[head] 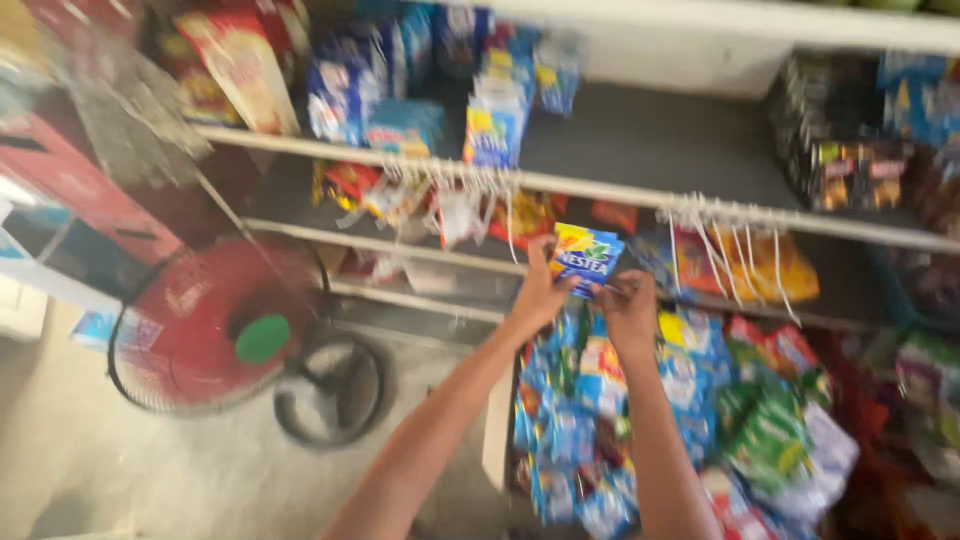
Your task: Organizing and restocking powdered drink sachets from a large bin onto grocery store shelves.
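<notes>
Both arms reach up and forward from the bottom of the frame toward a stocked shop rack. Picture is motion-blurred; fine detail is lost.

Left hand (540, 290) — fingers closed on the left edge of a sachet (585, 258), thumb side up. Right hand (630, 305) pinches the sachet's lower right corner, fingers curled shut on it. So the sachet hangs between the two hands, held by both.

Sachet: small, flat, blue with a yellow upper band, printed face toward the camera. Its long axis runs roughly left to right, tilted a little, the right end lower than the left. Top edge faces the shelf rail (600, 190) above. It sits in front of the middle tier, just below the rail and clear of it as far as the blur allows.

Around it — a row of white hooks (730, 240) on the rail to the right, with orange packets (760, 265) behind them. Blue packs (495, 125) stand on the upper shelf. Below the hands, strips of blue sachets (570, 420) hang down, with green packets (770, 435) to their right.

Left of the rack, well apart from the hands: a red fan (215, 325) on the concrete floor (120, 460).
</notes>
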